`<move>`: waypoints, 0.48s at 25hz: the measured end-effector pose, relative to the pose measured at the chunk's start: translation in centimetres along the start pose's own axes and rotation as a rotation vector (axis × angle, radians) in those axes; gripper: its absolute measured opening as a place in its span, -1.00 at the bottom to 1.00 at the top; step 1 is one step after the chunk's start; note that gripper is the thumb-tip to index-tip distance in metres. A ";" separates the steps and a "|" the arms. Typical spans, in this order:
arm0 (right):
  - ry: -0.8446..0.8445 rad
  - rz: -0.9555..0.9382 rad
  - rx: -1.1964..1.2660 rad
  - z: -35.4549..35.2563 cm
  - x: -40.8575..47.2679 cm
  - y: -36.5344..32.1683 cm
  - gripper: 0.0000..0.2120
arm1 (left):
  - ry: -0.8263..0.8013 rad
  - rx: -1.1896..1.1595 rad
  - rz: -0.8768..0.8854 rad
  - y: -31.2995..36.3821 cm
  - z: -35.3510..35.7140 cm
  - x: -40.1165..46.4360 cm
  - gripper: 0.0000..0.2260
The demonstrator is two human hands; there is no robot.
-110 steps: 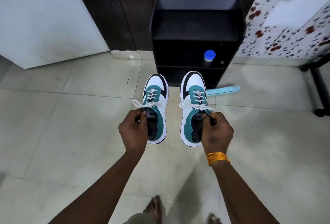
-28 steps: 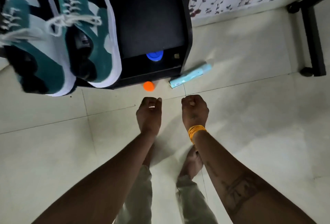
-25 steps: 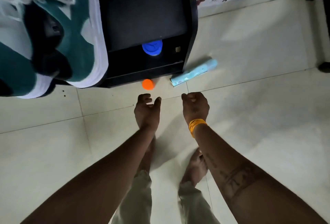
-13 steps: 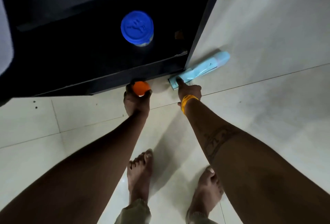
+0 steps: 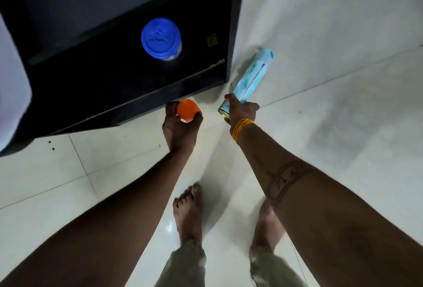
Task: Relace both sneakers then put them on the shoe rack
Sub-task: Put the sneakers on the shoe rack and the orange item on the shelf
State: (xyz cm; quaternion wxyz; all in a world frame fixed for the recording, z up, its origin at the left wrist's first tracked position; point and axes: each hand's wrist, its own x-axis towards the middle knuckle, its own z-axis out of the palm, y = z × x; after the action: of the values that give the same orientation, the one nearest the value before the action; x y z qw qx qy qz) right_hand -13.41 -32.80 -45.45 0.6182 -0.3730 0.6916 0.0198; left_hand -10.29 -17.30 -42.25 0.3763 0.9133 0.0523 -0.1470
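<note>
Head view: left hand [image 5: 180, 126] fingers curl round an orange ball [image 5: 187, 110]; right hand [image 5: 240, 110] grips a blue can [image 5: 251, 78]. Blue-lidded jar [image 5: 161, 38] stands inside the shoe rack [image 5: 233, 23].

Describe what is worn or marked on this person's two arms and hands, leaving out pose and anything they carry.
Both forearms are bare, with no sleeves, gloves or rings showing. The right hand has a bunch of orange-yellow threads tied round its wrist, and a dark band-shaped tattoo with small figures inside it crosses the forearm. The left hand and its arm carry no band, watch or marking.
</note>
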 end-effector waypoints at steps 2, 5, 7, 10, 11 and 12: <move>0.016 -0.013 -0.009 -3.1 -3.8 -0.6 -0.40 | -0.081 -0.009 0.039 3.1 -1.5 -2.1 -0.51; 0.076 -0.075 -0.044 -8.3 -10.5 -1.6 -0.41 | -0.194 -0.072 0.097 8.9 -4.7 -5.6 -0.54; 0.106 -0.120 -0.084 -12.0 -15.6 -2.8 -0.46 | -0.265 -0.115 0.113 13.3 -7.2 -7.5 -0.57; 0.152 -0.197 -0.099 -16.9 -23.7 -5.4 -0.49 | -0.384 -0.153 0.142 21.2 -11.1 -9.9 -0.57; 0.162 -0.231 -0.082 -18.5 -26.7 -6.8 -0.50 | -0.428 -0.178 0.157 24.3 -12.6 -10.8 -0.57; 0.167 -0.258 -0.051 -20.2 -29.9 -8.5 -0.53 | -0.473 -0.195 0.185 27.7 -14.2 -11.8 -0.57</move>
State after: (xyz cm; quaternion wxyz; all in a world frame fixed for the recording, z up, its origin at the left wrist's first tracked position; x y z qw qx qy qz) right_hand -27.07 -34.14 -11.02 0.5462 -0.4748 0.6862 -0.0736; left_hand -12.61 -26.83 -10.46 0.4762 0.8138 -0.1068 -0.3155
